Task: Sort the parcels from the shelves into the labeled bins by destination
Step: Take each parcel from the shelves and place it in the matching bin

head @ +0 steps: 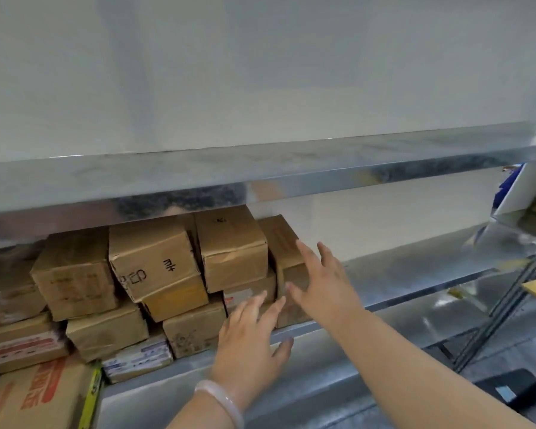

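Metal shelf (409,274) w/ stacked cardboard parcels (232,252), pale wall (260,72) behind; left hand (248,342) & right hand (322,283) grip released, fingers spread.

Plain pale wall (260,72) behind shiny metal shelving (291,171) — lower right, perhaps grey floor (505,357), blurred

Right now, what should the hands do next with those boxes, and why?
Probably close both hands on the end box. The right hand is open at its right side, the left hand open low at its front; neither holds anything. It stands at the row's free end, bare shelf beside it.
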`<action>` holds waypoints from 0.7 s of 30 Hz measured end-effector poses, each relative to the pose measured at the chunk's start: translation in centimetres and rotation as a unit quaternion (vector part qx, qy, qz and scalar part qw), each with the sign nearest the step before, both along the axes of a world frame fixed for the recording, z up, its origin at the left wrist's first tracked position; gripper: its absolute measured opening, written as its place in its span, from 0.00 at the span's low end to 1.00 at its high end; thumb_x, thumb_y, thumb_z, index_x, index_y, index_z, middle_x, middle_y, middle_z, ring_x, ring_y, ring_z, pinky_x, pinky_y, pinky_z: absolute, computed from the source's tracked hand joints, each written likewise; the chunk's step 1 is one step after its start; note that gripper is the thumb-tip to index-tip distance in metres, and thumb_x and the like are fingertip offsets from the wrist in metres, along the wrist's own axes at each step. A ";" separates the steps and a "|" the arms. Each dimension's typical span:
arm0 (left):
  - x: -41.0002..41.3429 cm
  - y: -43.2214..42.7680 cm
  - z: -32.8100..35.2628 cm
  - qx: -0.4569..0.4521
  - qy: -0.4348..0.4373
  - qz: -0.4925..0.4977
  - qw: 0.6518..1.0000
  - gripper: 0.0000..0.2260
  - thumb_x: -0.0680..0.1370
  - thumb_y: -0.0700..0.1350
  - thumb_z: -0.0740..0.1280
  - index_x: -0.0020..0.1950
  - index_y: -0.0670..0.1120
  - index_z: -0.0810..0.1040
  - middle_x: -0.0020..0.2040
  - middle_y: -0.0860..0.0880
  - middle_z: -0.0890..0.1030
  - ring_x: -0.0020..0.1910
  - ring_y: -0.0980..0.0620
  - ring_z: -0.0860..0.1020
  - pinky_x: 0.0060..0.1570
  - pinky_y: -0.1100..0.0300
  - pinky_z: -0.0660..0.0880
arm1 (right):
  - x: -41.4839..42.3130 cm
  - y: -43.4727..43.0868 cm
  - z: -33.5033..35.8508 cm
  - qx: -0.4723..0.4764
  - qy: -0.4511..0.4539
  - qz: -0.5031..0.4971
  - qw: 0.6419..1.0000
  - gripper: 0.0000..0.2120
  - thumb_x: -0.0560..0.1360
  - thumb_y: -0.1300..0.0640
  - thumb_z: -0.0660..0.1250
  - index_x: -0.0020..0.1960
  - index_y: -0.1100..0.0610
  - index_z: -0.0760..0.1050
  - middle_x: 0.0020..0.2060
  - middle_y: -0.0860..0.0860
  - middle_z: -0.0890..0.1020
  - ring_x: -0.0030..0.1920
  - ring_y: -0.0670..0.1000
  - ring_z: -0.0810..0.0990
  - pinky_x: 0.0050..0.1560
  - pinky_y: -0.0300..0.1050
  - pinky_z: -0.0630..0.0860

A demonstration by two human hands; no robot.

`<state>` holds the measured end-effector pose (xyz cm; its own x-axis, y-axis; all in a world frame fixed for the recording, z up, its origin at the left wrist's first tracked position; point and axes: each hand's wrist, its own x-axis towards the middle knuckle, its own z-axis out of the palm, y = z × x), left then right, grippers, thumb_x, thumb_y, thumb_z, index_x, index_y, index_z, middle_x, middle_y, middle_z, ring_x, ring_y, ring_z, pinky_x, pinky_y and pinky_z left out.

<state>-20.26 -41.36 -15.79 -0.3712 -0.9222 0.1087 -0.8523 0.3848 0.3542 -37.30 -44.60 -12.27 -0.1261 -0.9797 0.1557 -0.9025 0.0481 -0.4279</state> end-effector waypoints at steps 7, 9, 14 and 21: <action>-0.7 -1.7 -1.1 0.044 -0.002 -0.002 0.999 0.28 0.80 0.63 0.57 0.78 0.64 0.52 0.79 0.58 0.51 0.78 0.53 0.48 0.76 0.51 0.52 | -0.6 -4.3 -2.7 0.011 -0.094 -0.004 0.996 0.32 0.75 0.41 0.66 0.75 0.43 0.59 0.71 0.52 0.64 0.65 0.55 0.73 0.63 0.52 0.74; -1.0 -1.7 -0.8 0.051 0.019 0.013 0.998 0.28 0.80 0.63 0.58 0.78 0.64 0.52 0.79 0.58 0.51 0.78 0.54 0.49 0.76 0.52 0.52 | -1.3 -4.1 -3.1 -0.015 -0.122 0.000 0.992 0.30 0.74 0.41 0.67 0.74 0.42 0.62 0.69 0.51 0.67 0.62 0.52 0.75 0.60 0.50 0.76; -3.4 -1.3 0.9 0.062 0.144 0.047 0.987 0.28 0.80 0.60 0.60 0.78 0.62 0.54 0.77 0.60 0.56 0.76 0.57 0.56 0.74 0.53 0.63 | -4.8 -1.5 -2.8 -0.089 -0.143 0.022 0.985 0.28 0.74 0.42 0.67 0.72 0.40 0.64 0.66 0.45 0.69 0.57 0.44 0.73 0.53 0.38 0.74; -10.8 1.0 5.2 0.251 0.478 0.116 0.834 0.14 0.82 0.52 0.60 0.67 0.65 0.65 0.59 0.62 0.76 0.57 0.63 0.73 0.66 0.59 0.65 | -10.5 4.7 -3.1 -0.214 -0.041 0.120 0.969 0.31 0.69 0.41 0.69 0.71 0.43 0.68 0.65 0.48 0.74 0.59 0.49 0.75 0.53 0.44 0.78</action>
<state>-31.09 -40.37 -10.59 -0.1409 -0.9756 -0.1683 -0.1201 -0.1519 0.9811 -47.84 -39.89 -15.36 0.0672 -0.8300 0.5538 -0.8280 -0.3561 -0.4332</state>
